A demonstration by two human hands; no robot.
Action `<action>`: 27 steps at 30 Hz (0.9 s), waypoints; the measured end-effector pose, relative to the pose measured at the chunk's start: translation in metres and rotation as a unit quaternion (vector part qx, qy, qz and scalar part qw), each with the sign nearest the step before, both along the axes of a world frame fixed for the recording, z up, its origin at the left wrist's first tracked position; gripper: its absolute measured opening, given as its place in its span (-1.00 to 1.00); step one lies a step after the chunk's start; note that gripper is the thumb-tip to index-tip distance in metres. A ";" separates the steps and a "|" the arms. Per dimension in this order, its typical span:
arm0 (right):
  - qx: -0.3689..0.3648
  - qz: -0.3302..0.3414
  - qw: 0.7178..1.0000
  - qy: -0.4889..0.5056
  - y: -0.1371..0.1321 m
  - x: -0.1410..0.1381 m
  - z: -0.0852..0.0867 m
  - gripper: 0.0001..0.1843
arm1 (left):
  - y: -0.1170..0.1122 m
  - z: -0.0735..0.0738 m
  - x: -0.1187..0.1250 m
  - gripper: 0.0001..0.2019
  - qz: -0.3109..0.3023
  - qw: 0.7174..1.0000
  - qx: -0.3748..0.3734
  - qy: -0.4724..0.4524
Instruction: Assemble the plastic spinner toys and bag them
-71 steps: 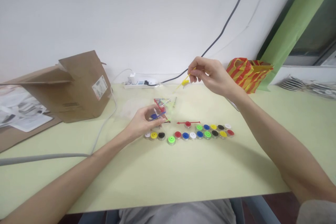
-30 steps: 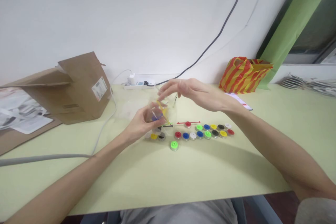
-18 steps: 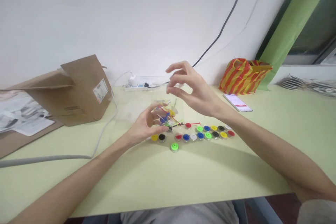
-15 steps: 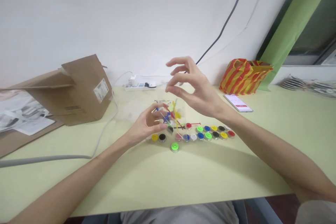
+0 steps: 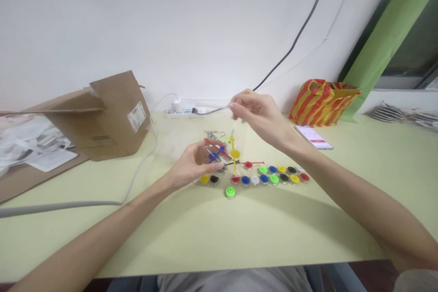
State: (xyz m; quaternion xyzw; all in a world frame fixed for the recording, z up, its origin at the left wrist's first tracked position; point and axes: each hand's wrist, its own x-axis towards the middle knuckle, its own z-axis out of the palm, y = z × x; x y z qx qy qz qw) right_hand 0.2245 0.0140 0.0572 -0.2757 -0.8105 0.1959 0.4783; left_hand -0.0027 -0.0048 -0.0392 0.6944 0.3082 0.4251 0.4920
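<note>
A clear bag of coloured pins is gripped by the curled left hand, mid-worktop. The right hand is raised with its fingertips pinched; whether anything is held cannot be told. A row of coloured discs lies just beside the bag. One red disc carries a pin; most others appear bare.

Left hand holding clear bag, right hand raised, coloured discs beside
</note>
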 end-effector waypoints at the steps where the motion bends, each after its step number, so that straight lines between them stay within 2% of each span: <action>1: -0.015 -0.008 1.000 0.004 0.004 0.000 -0.002 -0.62 | 0.000 0.000 0.000 -0.50 0.020 1.000 0.011 0.002; 4: -0.054 -0.025 0.998 0.000 0.016 0.001 -0.010 -0.61 | 0.001 0.001 0.001 -0.54 0.077 0.996 0.039 0.028; 6: -0.055 -0.032 0.998 -0.012 0.023 0.001 -0.015 -0.64 | 0.000 0.001 0.001 -0.56 0.093 0.994 0.042 0.043; 8: -0.015 -0.038 0.999 -0.025 0.027 0.002 -0.019 -0.77 | 0.000 0.001 0.002 -0.58 0.097 0.993 0.049 0.047; 11: 0.112 -0.075 0.990 -0.032 0.029 0.002 -0.022 -0.97 | 0.000 -0.002 0.002 -0.62 0.107 0.991 0.067 0.041; 13: 0.174 -0.094 0.979 -0.048 0.026 0.002 -0.021 -0.88 | 0.002 -0.005 0.001 -0.62 0.111 0.991 0.075 0.031; 15: 0.180 -0.087 0.977 -0.080 0.023 0.001 -0.019 -0.82 | 0.005 -0.007 0.000 -0.63 0.118 0.989 0.085 0.024; 17: 0.134 -0.079 0.984 -0.083 0.020 0.001 -0.017 -0.68 | 0.007 -0.009 -0.001 -0.65 0.128 0.987 0.096 0.018; 19: 0.052 -0.067 0.995 -0.050 0.019 0.002 -0.015 -0.58 | 0.008 -0.009 -0.002 -0.66 0.136 0.985 0.104 0.008; 23: -0.115 0.003 0.993 -0.003 0.023 0.003 -0.013 -0.63 | 0.009 -0.008 -0.004 -0.64 0.135 0.985 0.110 -0.002; 27: -0.182 0.043 0.981 0.058 0.024 0.002 -0.015 -0.56 | 0.009 -0.007 -0.004 -0.58 0.125 0.985 0.119 0.010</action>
